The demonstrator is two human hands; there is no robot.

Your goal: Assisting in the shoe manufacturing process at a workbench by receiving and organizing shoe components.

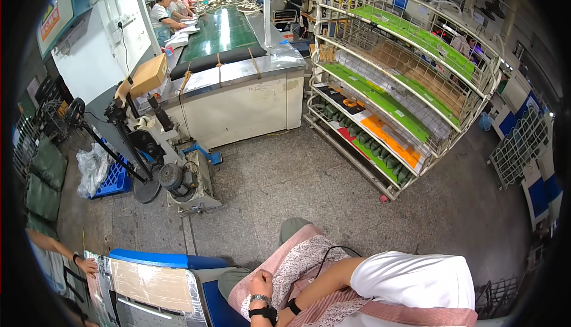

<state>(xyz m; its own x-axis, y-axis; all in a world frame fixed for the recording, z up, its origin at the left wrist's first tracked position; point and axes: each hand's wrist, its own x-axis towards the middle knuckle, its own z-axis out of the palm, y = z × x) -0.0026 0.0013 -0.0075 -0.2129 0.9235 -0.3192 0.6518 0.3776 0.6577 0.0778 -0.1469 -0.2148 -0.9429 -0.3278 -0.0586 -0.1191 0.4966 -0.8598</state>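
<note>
My left hand (260, 282) is curled into a loose fist over my lap, with nothing visible in it. A silver bracelet or watch (260, 298) and a black wrist strap (264, 313) circle that wrist. My right forearm (324, 282) comes from a white sleeve (410, 279) and slants down toward the left wrist. It wears a black band (293, 307); the fingers of my right hand are hidden. Both arms lie over a pink and white patterned apron (309, 254). A thin dark cord (326, 257) runs across the apron.
A wheeled rack (410, 191) holds green and orange boards and dark shoe-like pieces. Ahead stands a green conveyor (223, 32); a motor unit (189, 187) sits at left. Near left, another person's hand (88, 266) touches a tape-covered workstation (151, 285). More people work along the conveyor.
</note>
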